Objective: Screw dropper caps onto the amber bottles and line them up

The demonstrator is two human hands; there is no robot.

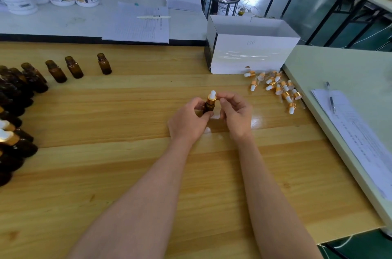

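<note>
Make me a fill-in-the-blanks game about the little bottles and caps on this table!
The ___ hand grips the capped bottle.
The loose caps lie next to a white ___.
The pen on the right lies on ___.
Missing words: left; box; paper.
</note>
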